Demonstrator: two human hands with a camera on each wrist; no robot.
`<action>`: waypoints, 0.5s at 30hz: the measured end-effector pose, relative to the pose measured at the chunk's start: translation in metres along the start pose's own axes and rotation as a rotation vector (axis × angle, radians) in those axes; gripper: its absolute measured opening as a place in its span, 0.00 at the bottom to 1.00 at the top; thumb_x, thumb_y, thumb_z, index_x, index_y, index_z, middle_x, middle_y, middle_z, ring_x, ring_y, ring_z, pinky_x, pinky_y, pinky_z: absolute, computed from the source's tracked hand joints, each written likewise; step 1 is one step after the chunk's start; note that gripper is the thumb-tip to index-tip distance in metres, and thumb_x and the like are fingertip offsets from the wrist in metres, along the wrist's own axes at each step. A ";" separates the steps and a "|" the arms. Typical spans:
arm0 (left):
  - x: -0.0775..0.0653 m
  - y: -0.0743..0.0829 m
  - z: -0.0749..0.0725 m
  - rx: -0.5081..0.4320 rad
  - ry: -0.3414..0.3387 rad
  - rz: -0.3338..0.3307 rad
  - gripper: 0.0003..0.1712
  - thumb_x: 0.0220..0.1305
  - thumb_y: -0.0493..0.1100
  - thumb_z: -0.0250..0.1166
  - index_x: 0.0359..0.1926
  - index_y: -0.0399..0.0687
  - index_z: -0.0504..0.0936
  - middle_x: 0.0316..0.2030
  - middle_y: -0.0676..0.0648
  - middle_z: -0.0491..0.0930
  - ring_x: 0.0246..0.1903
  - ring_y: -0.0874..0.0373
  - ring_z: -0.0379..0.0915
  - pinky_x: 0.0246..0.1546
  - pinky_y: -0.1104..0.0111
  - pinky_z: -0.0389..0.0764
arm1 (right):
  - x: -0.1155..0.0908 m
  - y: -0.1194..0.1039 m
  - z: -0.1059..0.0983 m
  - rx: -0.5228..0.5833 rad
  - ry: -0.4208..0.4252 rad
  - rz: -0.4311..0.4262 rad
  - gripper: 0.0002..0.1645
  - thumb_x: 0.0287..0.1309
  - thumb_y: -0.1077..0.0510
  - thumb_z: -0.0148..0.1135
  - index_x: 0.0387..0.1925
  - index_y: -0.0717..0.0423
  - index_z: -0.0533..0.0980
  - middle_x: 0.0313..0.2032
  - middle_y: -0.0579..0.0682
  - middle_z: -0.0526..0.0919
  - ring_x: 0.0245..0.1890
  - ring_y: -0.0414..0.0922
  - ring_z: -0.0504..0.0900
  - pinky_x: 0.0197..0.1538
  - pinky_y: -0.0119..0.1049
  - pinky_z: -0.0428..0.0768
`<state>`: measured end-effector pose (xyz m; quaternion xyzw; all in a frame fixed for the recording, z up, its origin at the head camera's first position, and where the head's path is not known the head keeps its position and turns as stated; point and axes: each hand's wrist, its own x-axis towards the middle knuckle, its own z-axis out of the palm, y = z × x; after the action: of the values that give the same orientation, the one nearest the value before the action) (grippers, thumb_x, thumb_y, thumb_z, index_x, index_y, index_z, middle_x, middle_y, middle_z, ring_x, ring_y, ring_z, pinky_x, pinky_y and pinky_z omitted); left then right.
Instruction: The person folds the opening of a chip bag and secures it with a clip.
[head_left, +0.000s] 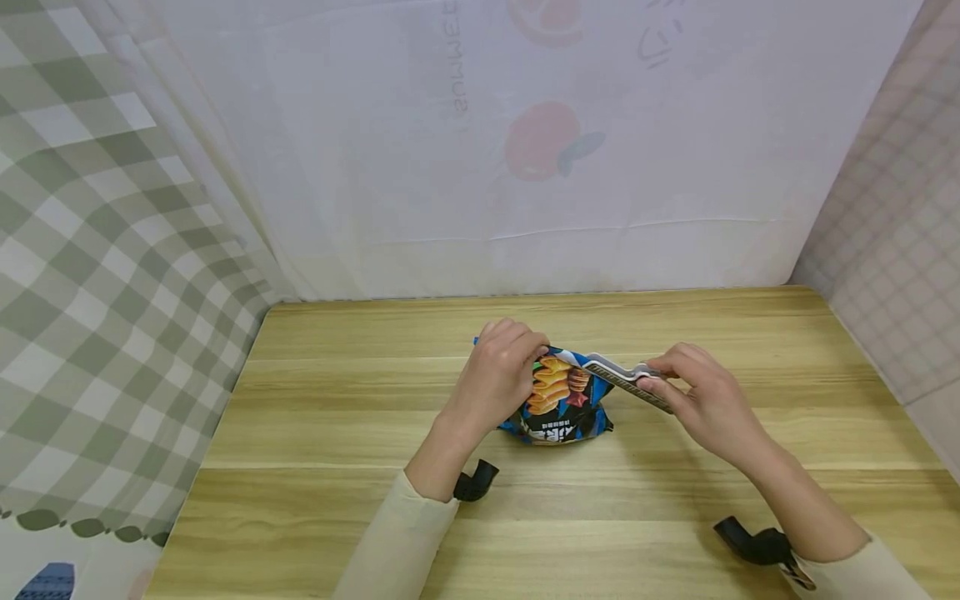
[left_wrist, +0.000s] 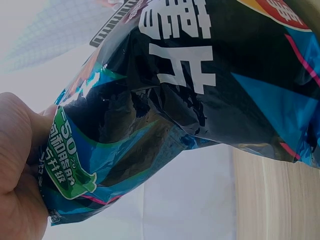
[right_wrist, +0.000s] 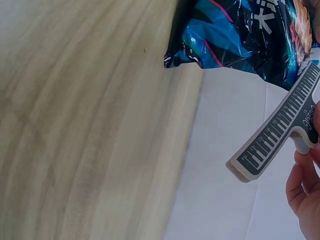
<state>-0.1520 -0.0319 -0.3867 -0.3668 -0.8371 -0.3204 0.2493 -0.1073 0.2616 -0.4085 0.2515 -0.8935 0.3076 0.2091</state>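
A blue and black snack bag [head_left: 558, 408] with pictured chips stands on the wooden table. My left hand [head_left: 498, 367] grips its top edge at the left; in the left wrist view the foil [left_wrist: 125, 140] creases away from the fingers. Between thumb and fingers, my right hand [head_left: 701, 400] pinches the handle of a long bag clip [head_left: 628, 387]. The clip's near end overlaps the bag's upper right corner. In the right wrist view, a row of piano-key marks runs along the grey and white clip [right_wrist: 275, 125], which slants beside the bag [right_wrist: 250, 45].
The wooden table [head_left: 337, 500] ends at a white cloth [head_left: 375, 208] with fruit prints at the back. A green checked cloth [head_left: 112, 250] hangs at the left, a pale gridded one [head_left: 900, 250] at the right. Black wrist mounts [head_left: 753, 542] stick out from both wrists.
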 end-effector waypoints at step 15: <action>0.000 0.001 -0.001 0.001 -0.012 -0.005 0.04 0.65 0.29 0.72 0.39 0.40 0.89 0.32 0.49 0.86 0.35 0.56 0.78 0.38 0.67 0.73 | 0.017 -0.011 0.006 0.034 0.013 -0.042 0.12 0.54 0.65 0.76 0.41 0.56 0.85 0.35 0.42 0.81 0.35 0.36 0.71 0.34 0.26 0.69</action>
<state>-0.1511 -0.0322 -0.3855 -0.3666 -0.8397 -0.3182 0.2436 -0.1158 0.2450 -0.3990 0.2717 -0.8814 0.3198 0.2170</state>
